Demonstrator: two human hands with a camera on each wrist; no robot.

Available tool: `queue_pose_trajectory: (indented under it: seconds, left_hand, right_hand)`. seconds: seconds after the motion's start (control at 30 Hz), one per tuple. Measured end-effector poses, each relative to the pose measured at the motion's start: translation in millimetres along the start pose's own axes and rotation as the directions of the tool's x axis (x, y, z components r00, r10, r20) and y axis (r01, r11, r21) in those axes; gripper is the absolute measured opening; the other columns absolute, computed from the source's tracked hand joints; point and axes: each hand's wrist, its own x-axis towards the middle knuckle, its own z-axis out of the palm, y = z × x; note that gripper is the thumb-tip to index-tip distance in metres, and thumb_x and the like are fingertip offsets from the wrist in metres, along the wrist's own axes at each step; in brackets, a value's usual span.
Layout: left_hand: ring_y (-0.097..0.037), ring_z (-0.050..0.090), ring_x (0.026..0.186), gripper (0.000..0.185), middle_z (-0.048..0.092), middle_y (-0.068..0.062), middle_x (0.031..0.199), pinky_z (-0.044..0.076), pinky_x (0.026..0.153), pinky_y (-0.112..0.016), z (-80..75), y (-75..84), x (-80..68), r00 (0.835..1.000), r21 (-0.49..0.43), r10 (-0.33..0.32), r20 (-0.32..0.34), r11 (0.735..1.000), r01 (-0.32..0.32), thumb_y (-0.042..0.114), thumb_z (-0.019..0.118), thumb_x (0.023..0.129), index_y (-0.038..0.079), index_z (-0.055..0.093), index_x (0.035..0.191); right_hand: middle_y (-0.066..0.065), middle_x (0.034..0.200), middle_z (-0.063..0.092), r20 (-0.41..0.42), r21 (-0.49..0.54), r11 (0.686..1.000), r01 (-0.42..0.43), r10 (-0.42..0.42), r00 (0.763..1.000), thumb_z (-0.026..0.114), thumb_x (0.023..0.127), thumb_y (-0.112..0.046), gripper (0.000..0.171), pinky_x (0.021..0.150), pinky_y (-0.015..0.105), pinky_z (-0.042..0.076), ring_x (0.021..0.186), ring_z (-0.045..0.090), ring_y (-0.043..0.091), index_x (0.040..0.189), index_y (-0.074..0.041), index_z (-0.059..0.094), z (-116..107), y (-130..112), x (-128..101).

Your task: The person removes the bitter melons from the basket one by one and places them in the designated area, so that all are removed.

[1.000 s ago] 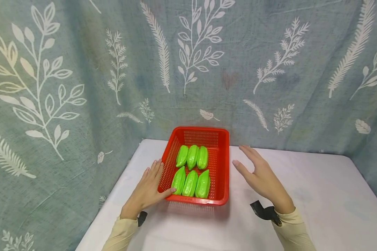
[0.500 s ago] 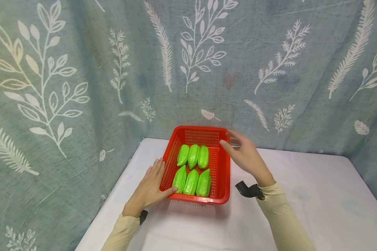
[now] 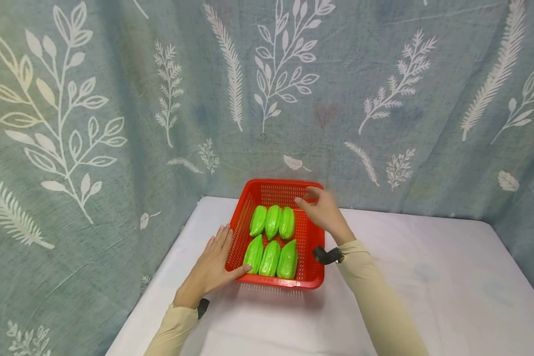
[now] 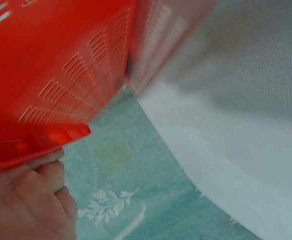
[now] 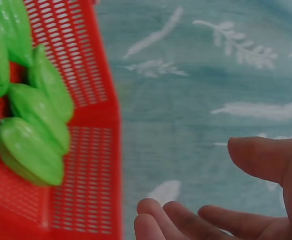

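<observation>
A person's right hand [image 3: 322,211] hovers over the far right corner of a red basket [image 3: 313,257], fingers loosely spread and lightly bent, gripping nothing; the right-wrist view shows its fingertips [image 5: 183,220] and thumb apart with only air between them. A second earlier that hand was out over the white table [image 3: 427,277], clear of the basket's right wall; half a second ago it had reached the rim's far right corner, and it now sits further in, over the basket's open right side. The left hand [image 3: 213,267] lies flat against the basket's left wall, fingers straight and together along the mesh, thumb at the near left corner, just as it lay in both earlier frames; the left-wrist view shows fingers [image 4: 33,185] under the basket's lip. The basket itself has not shifted and stands on the table close to the back edge, just in front of a grey-green leaf-printed cloth [image 3: 115,99]. Inside the basket, six green fruit [image 3: 272,241] lie in two rows of three toward its left side, all untouched, the far row just left of the right hand.
</observation>
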Motion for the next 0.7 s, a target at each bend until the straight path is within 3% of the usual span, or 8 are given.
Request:
queue_pose_trajectory:
  seconds: [0.27,0.5,0.7]
  left_hand:
    - [-0.033,0.011,0.164,0.115,0.012,-0.016,0.175,0.020,0.131,-0.057,0.9,-0.9,-2.8,1.000,-0.001,-0.001,-0.005,1.000,0.001,0.075,0.060,0.088,-0.001,0.019,0.164]
    - [-0.033,0.010,0.164,0.116,0.012,-0.016,0.175,0.020,0.131,-0.058,1.0,0.0,-2.5,1.000,-0.013,-0.007,-0.004,1.000,0.007,0.075,0.060,0.087,-0.001,0.018,0.164]
    - [-0.032,0.010,0.164,0.116,0.011,-0.015,0.175,0.019,0.131,-0.057,1.7,0.4,-1.6,1.000,-0.008,-0.008,-0.001,1.000,0.008,0.076,0.059,0.088,0.000,0.017,0.164]
  right_hand:
    - [0.026,0.145,0.059,0.065,-0.006,0.990,-0.141,0.141,0.988,0.064,0.101,-0.036,0.070,0.112,0.055,0.049,0.136,0.057,0.041,0.153,0.005,0.043,30.1,12.6,8.9]
    - [0.025,0.143,0.060,0.069,-0.029,0.976,-0.215,0.216,0.974,0.067,0.099,-0.037,0.071,0.108,0.054,0.052,0.130,0.060,0.038,0.151,0.005,0.045,39.8,17.3,16.2]
    - [0.026,0.152,0.053,0.092,-0.066,0.965,-0.254,0.259,0.962,0.066,0.099,-0.038,0.071,0.114,0.054,0.048,0.139,0.054,0.041,0.152,0.006,0.045,48.0,26.9,23.2]
